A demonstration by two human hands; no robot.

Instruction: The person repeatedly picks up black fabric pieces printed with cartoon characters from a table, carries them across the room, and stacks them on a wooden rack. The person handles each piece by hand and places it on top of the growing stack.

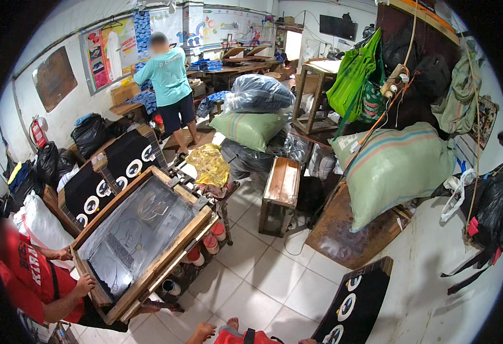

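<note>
My left hand [204, 331] is low in the head view, left of my red shirt [233, 337]. Its fingers are curled together, and I see nothing in them. Only a sliver of my right hand [307, 341] shows at the lower edge, beside the near end of a long black panel [357, 299] printed with white rings; its fingers are hidden. That panel slants up to the right, over the tiles. At the left, a co-worker in red [48, 281] has both hands on the near end of a wood-framed printing screen [148, 215].
Similar black panels [126, 150] lean behind the screen. Paint tubs [210, 243] sit beneath it, and a yellow cloth [208, 164] lies beyond. A wooden box [279, 198] and stuffed green sacks [400, 166] stand ahead on the tiled floor [246, 281]. Another person [168, 80] stands farther back.
</note>
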